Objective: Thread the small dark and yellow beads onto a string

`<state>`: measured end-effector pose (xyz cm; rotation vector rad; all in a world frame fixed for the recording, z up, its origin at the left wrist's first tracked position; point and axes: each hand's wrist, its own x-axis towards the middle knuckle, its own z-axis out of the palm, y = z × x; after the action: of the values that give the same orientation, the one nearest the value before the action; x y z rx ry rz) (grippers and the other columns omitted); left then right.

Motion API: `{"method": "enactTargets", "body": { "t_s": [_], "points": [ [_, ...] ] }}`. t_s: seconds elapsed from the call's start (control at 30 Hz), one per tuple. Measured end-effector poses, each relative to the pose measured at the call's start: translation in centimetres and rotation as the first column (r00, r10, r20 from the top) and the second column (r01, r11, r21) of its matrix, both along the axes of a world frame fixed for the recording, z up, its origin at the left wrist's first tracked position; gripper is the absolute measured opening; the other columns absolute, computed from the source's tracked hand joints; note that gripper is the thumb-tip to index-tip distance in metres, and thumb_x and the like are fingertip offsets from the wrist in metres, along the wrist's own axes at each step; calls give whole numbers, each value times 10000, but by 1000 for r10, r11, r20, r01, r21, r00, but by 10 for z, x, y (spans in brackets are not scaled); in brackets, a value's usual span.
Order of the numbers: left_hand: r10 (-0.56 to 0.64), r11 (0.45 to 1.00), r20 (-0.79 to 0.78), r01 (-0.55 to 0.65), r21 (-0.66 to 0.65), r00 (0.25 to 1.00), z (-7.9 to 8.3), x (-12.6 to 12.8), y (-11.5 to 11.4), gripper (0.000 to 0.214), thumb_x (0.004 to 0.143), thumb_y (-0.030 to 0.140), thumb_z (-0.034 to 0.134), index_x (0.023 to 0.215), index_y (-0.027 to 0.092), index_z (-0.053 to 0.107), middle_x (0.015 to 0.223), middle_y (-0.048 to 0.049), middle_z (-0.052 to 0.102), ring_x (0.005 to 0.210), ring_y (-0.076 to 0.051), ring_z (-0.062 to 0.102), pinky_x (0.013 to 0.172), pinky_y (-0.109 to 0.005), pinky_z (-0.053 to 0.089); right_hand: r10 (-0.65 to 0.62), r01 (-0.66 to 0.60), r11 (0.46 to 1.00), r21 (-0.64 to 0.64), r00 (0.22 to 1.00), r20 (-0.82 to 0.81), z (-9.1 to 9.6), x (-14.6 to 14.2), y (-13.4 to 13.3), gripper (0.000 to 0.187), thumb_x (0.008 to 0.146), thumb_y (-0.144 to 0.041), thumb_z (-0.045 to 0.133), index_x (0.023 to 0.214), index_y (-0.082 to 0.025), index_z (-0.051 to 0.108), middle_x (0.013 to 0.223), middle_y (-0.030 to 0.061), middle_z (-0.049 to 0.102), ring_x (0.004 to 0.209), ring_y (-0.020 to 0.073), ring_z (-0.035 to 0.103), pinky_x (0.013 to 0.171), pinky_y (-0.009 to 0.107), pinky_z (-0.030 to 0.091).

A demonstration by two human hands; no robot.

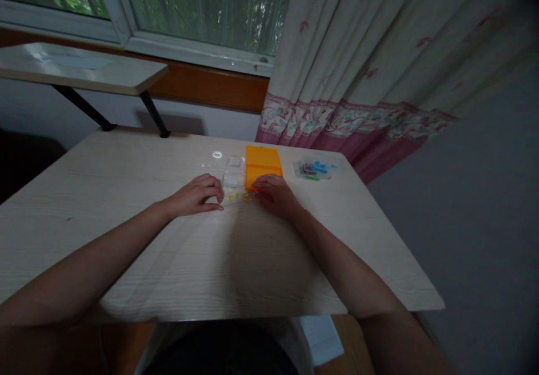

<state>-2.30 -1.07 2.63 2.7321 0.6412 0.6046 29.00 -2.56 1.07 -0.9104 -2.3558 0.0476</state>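
My left hand (pixel 199 195) rests on the tabletop, fingers curved and thumb apart, with nothing visible between them. Just right of its fingertips lie several small yellow pieces (pixel 238 195), scattered loosely. My right hand (pixel 275 194) is at the right end of these pieces, its fingers bent loosely over the front edge of an open orange case (pixel 263 156). Its thumb is partly in shadow, and I see nothing held there. Behind the yellow pieces, against the orange case's left side, is a clear plastic box (pixel 234 172) with pale contents.
To the right on the table (pixel 177 268) is a clear tray (pixel 312 168) with blue, green and dark pieces. A raised shelf (pixel 84 67) on black legs stands at the back left. A curtain (pixel 337 83) hangs behind the table, beside the window (pixel 210 10).
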Motion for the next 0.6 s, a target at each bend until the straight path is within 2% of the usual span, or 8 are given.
{"method": "enactTargets", "body": {
  "t_s": [0.13,0.4,0.5,0.6],
  "points": [
    [4,999,-23,-3,35,1000,-1,1,-1,279,893,482,588,919,213,658,986,-55,622,979,-186,551,909,-316,423,-4,4,1000,-1,1000,3,0,0,0,257,883,-240,567,1126,-233,650,1114,86,677,1053,235,596,927,429,466],
    [19,957,-108,14,288,994,-4,4,-1,266,985,348,439,958,193,654,903,-69,657,887,-184,568,829,-317,441,-21,22,999,-34,999,25,2,-1,-2,263,891,-236,551,1133,-219,652,1109,93,681,1045,237,595,937,428,458],
    [69,953,-35,-55,299,997,-5,5,-2,257,981,345,449,954,194,655,892,-67,655,873,-184,566,817,-315,446,-20,21,999,-49,999,30,4,-2,-2,262,895,-239,550,1132,-211,656,1104,91,684,1045,236,593,941,421,454],
    [173,949,94,-191,252,981,-3,10,-4,242,968,348,474,962,187,654,888,-66,649,878,-191,559,826,-328,447,-45,46,997,-55,999,14,5,-3,-1,244,895,-242,552,1104,-197,670,1068,89,694,1025,233,599,932,411,455]
  ]
}}
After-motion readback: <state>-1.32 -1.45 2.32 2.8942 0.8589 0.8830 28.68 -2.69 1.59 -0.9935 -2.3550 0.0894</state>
